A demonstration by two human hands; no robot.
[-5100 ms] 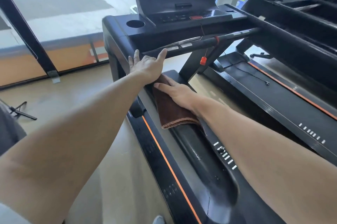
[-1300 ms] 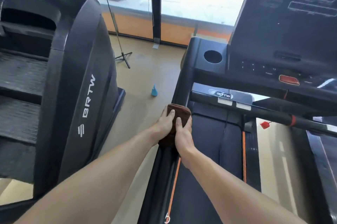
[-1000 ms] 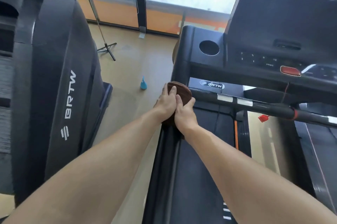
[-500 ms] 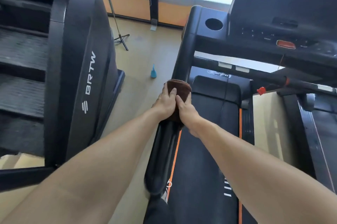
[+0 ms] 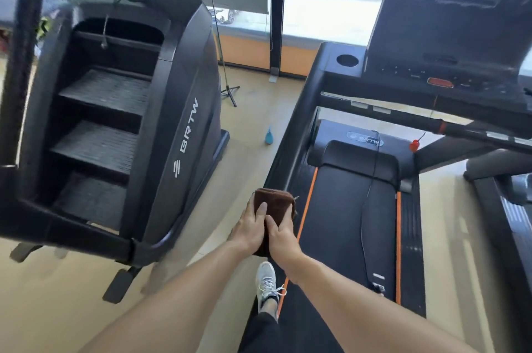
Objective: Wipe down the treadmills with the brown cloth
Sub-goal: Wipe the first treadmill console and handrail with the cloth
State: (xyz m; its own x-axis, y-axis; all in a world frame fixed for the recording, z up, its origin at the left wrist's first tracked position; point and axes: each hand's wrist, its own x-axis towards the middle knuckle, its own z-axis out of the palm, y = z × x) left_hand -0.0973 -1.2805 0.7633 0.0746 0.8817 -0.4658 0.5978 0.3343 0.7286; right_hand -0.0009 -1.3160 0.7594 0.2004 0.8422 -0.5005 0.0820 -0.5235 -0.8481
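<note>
The brown cloth (image 5: 275, 201) is folded over the black left handrail (image 5: 283, 157) of the treadmill (image 5: 345, 208), near the rail's end closest to me. My left hand (image 5: 249, 230) grips the cloth from the left, with one finger lying along its top. My right hand (image 5: 283, 237) grips it from the right, thumb on top. The two hands touch each other. The rail under the cloth is hidden. The console (image 5: 440, 73) stands at the far end, above the belt.
A black stair-climber (image 5: 129, 122) stands close on the left across a narrow strip of floor. A small blue bottle (image 5: 269, 136) and a tripod stand (image 5: 229, 91) are on that floor. A red safety clip (image 5: 414, 145) hangs from the console. My white shoe (image 5: 266, 280) is below the rail.
Both hands have slid the cloth back along the left handrail toward me, away from the console. The view has pulled back and now takes in the whole belt and my foot.
</note>
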